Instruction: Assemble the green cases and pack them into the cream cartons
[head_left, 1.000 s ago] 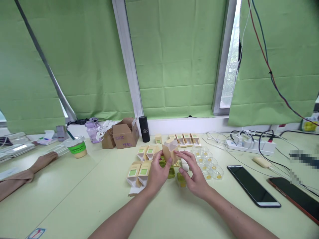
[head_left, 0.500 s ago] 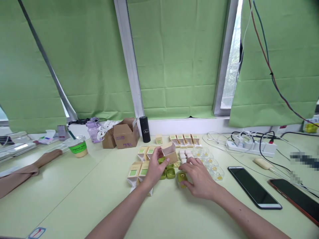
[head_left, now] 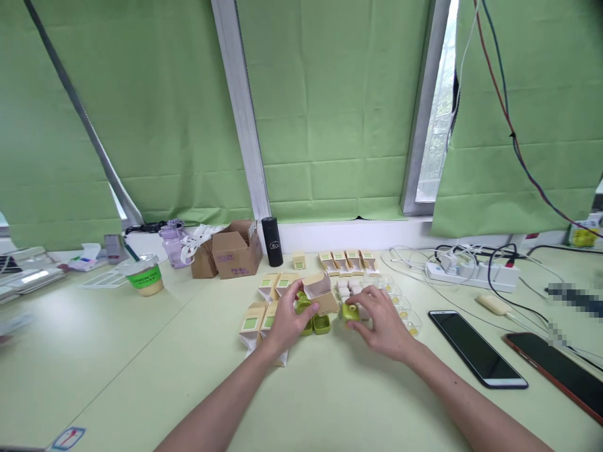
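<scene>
My left hand (head_left: 288, 321) grips a small open kraft paper box (head_left: 321, 292) just above the table, its mouth turned to the right. Close beside it, my right hand (head_left: 382, 321) pinches a small green container (head_left: 349, 311). Two more green containers (head_left: 317, 324) lie under my left hand. To the left, flat tan boxes with green labels (head_left: 258, 320) lie in a group. Clear little cups with yellow contents (head_left: 404, 309) sit behind my right hand, next to some white pieces (head_left: 346, 287).
A row of small tan boxes (head_left: 348, 260), a black cylinder (head_left: 272, 242) and open cardboard cartons (head_left: 230, 254) stand at the back. Two phones (head_left: 475, 348) lie at the right near a power strip (head_left: 473, 271) with cables. A lidded cup (head_left: 144, 276) stands at the left.
My right hand went down to the table, took up a green container and brought it toward the box. The box tilted lower in my left hand. The other person's arm at the left has left the view.
</scene>
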A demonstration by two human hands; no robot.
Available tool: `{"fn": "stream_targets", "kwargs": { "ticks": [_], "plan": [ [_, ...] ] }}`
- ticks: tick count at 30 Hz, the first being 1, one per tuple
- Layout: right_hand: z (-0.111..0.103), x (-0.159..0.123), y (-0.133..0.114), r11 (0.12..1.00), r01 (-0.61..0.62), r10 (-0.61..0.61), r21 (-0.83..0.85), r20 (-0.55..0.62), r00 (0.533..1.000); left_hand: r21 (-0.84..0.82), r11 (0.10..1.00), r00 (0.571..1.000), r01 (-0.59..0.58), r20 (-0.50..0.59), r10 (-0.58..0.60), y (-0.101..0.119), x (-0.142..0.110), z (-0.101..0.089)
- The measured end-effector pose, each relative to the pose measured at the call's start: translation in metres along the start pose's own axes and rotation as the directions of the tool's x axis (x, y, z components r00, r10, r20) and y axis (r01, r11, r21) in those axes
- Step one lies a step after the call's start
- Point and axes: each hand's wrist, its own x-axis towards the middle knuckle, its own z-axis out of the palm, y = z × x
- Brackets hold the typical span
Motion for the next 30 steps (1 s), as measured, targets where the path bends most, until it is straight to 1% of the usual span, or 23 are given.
{"fn": "stream_targets", "kwargs": {
  "ticks": [3, 5, 7, 9, 12, 15, 19, 21, 22, 25, 27, 30],
  "plan": [
    [0.000, 0.003, 0.016, 0.998, -0.041, 0.049, 0.044, -0.194, 0.980, 0.009, 1.000, 0.999, 0.000, 0.033, 0.000, -0.002, -0.004, 0.003],
    [0.001, 0.004, 0.024, 0.996, -0.062, 0.081, 0.071, -0.312, 0.947, 0.023, 1.000, 0.997, 0.008, 0.079, -0.010, -0.005, -0.008, 0.008],
    [0.002, 0.005, 0.029, 0.993, -0.070, 0.102, 0.096, -0.387, 0.917, 0.071, 0.997, 0.990, 0.037, 0.137, -0.046, -0.007, -0.012, 0.014],
    [0.003, 0.006, 0.031, 0.991, -0.072, 0.114, 0.115, -0.420, 0.900, 0.132, 0.988, 0.978, 0.081, 0.181, -0.105, -0.005, -0.017, 0.020],
    [0.004, 0.006, 0.031, 0.989, -0.074, 0.121, 0.127, -0.426, 0.897, 0.208, 0.971, 0.951, 0.115, 0.261, -0.168, 0.002, -0.023, 0.026],
    [0.005, 0.005, 0.030, 0.989, -0.070, 0.119, 0.129, -0.421, 0.899, 0.261, 0.960, 0.932, 0.101, 0.313, -0.183, 0.008, -0.026, 0.028],
    [0.006, 0.005, 0.029, 0.988, -0.068, 0.123, 0.140, -0.430, 0.894, 0.308, 0.947, 0.924, 0.092, 0.328, -0.197, 0.008, -0.027, 0.025],
    [0.005, 0.005, 0.030, 0.985, -0.072, 0.134, 0.157, -0.437, 0.889, 0.271, 0.959, 0.930, 0.079, 0.328, -0.169, 0.008, -0.027, 0.023],
    [0.005, 0.005, 0.030, 0.983, -0.075, 0.144, 0.170, -0.441, 0.886, 0.234, 0.970, 0.937, 0.059, 0.322, -0.135, 0.008, -0.026, 0.022],
    [0.004, 0.005, 0.030, 0.974, -0.091, 0.178, 0.206, -0.455, 0.872, 0.094, 0.993, 0.956, -0.071, 0.290, 0.041, 0.010, -0.025, 0.017],
    [0.003, 0.005, 0.029, 0.970, -0.103, 0.196, 0.219, -0.465, 0.863, 0.043, 0.987, 0.948, -0.152, 0.289, 0.133, 0.012, -0.024, 0.014],
    [0.002, 0.005, 0.027, 0.968, -0.107, 0.207, 0.227, -0.479, 0.853, 0.057, 0.977, 0.924, -0.207, 0.338, 0.176, 0.012, -0.023, 0.012]
  ]
}}
